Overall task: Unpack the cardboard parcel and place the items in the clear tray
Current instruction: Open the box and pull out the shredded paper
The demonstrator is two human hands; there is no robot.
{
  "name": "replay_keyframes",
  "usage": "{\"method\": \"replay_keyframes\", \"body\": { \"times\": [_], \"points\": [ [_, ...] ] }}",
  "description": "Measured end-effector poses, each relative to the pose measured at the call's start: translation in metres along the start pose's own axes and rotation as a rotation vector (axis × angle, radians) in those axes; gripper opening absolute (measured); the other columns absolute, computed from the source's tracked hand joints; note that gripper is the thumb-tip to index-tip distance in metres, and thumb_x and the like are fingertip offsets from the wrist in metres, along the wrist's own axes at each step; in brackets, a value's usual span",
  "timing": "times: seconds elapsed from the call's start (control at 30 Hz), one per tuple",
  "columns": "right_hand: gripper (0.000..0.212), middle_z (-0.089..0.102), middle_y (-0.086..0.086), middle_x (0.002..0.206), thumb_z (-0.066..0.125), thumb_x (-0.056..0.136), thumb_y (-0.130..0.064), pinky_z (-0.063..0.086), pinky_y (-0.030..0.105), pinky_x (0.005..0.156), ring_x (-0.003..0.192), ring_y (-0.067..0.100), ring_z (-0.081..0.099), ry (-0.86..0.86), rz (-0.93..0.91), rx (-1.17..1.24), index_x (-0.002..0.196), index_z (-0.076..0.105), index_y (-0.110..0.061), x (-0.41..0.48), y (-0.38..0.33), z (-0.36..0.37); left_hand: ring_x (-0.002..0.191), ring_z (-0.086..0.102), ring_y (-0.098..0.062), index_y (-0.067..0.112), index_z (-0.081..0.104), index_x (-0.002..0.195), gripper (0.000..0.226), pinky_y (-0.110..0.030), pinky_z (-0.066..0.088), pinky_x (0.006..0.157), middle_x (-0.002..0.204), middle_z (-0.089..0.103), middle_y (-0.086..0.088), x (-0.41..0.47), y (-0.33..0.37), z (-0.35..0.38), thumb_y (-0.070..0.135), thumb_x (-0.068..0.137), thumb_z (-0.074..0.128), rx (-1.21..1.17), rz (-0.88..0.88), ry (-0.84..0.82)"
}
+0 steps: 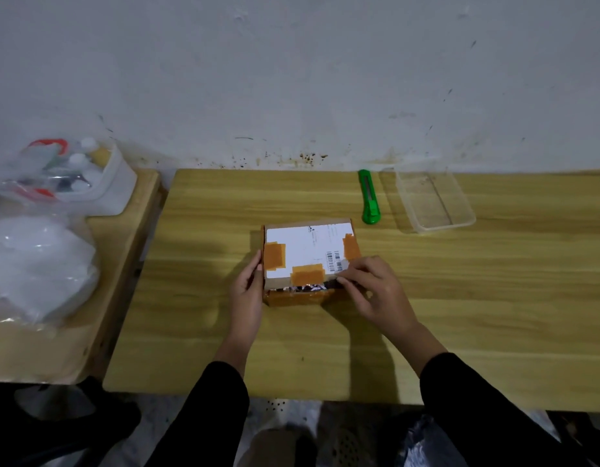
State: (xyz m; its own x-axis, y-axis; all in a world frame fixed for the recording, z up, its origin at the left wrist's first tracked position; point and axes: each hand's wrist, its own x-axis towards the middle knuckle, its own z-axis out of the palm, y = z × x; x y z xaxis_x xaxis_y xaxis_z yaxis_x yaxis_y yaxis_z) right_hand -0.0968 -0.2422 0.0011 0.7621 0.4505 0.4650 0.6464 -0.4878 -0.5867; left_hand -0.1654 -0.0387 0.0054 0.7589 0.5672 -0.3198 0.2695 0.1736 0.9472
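Note:
A small cardboard parcel (308, 251) lies in the middle of the wooden table (460, 298), with a white shipping label and three patches of brown tape on its lid. The lid's near edge is lifted a little, and something shiny shows in the gap. My left hand (248, 294) holds the parcel's left side. My right hand (376, 291) pinches the lid's near right corner. The clear tray (433, 200) stands empty at the back right of the table.
A green utility knife (369, 197) lies just left of the tray. On a lower side table (73, 332) to the left sit a white bin of bottles (89, 173) and clear plastic bags (39, 264). A wall runs behind the table.

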Motion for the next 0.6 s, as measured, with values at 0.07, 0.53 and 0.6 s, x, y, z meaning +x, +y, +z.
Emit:
{"method": "replay_keyframes", "body": {
  "times": [0.07,0.53,0.6],
  "points": [
    [0.015,0.064,0.013,0.08,0.062,0.083,-0.015,0.048,0.031,0.071,0.08,0.019,0.054,0.107,-0.023,0.039,0.084,0.07,-0.002,0.018,-0.007,-0.008,0.117,0.055,-0.023,0.007,0.052,0.131,0.035,-0.032,0.049,0.089,0.133,0.054,-0.02,0.0,0.001,0.001,0.008,0.097,0.044,0.061,0.053,0.002],
    [0.064,0.053,0.0,0.127,0.057,0.09,-0.021,0.047,0.033,0.093,0.111,0.017,0.052,-0.012,0.577,0.294,0.143,0.024,-0.036,0.145,0.027,0.025,0.066,0.054,0.011,0.011,0.05,0.131,0.036,-0.002,0.041,0.063,0.09,0.063,0.019,0.009,0.0,-0.007,0.009,0.095,0.048,0.12,0.098,-0.051],
    [0.064,0.052,-0.001,0.13,0.059,0.089,-0.019,0.05,0.031,0.093,0.112,0.019,0.054,0.02,0.642,0.346,0.143,0.027,-0.03,0.134,0.029,0.029,0.063,0.047,0.007,0.013,0.051,0.131,0.036,-0.004,0.04,0.06,0.075,0.063,0.032,0.013,0.001,-0.008,0.01,0.096,0.048,0.137,0.086,-0.045]
  ]
}}
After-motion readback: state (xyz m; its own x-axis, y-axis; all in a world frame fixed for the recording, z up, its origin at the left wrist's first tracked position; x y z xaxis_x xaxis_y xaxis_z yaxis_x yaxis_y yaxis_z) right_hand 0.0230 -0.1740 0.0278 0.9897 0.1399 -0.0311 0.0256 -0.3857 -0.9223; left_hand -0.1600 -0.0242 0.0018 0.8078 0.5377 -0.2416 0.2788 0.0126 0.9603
